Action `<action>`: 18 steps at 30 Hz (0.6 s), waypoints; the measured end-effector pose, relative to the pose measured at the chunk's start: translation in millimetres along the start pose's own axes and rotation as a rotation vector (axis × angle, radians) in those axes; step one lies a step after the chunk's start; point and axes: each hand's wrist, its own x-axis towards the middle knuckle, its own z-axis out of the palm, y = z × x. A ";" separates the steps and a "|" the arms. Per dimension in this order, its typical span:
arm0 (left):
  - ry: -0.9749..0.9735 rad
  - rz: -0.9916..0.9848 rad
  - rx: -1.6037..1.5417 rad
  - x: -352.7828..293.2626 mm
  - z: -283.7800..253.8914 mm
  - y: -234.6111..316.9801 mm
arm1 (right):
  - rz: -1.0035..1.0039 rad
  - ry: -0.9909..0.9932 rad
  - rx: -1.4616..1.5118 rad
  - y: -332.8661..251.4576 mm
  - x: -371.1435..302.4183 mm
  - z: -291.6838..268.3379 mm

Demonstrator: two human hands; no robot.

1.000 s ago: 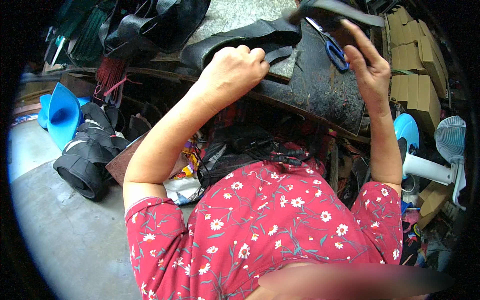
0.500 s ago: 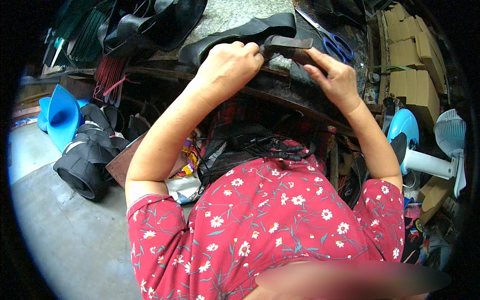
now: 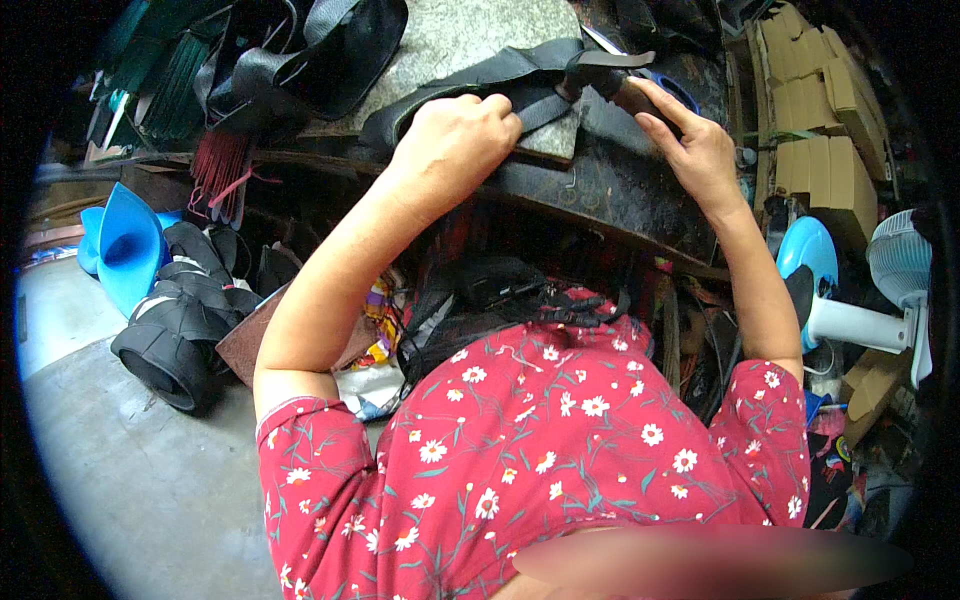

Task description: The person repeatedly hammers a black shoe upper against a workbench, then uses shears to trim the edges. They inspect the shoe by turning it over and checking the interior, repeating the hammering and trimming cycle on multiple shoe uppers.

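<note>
My right hand (image 3: 695, 160) is closed around the brown handle of a hammer (image 3: 605, 72) with a dark, curved head. The hammer's head is over the far edge of a pale stone slab (image 3: 480, 30), beside a black leather strip (image 3: 470, 72). My left hand (image 3: 460, 140) is closed at the near edge of the slab, its fingers curled down on the black leather strip. The hand hides the part of the strip under its fingertips. Partly behind the hammer and right hand lie scissors (image 3: 675, 90) with blue handles.
Black leather pieces (image 3: 340, 50) are heaped at the slab's left. Bundled red cords (image 3: 222, 165) hang from the bench edge. Cardboard pieces (image 3: 820, 180) are stacked at right, above a white and blue fan (image 3: 855, 325). Black rolled pieces (image 3: 175, 345) and blue sheets (image 3: 130, 245) lie at left.
My right hand has moved up and to the right with the hammer, away from my left hand. The left hand has shifted slightly down and stays on the strip.
</note>
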 end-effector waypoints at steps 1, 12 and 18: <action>0.049 0.011 0.002 2.3 0.8 0.2 | -0.002 0.021 -0.103 0.5 1.4 -2.0; 0.087 -0.009 -0.044 20.1 15.3 -0.9 | -0.177 0.143 -0.045 7.3 2.3 3.8; 0.234 -0.107 -0.065 30.6 20.3 -0.1 | -0.170 0.209 0.145 5.2 10.8 11.8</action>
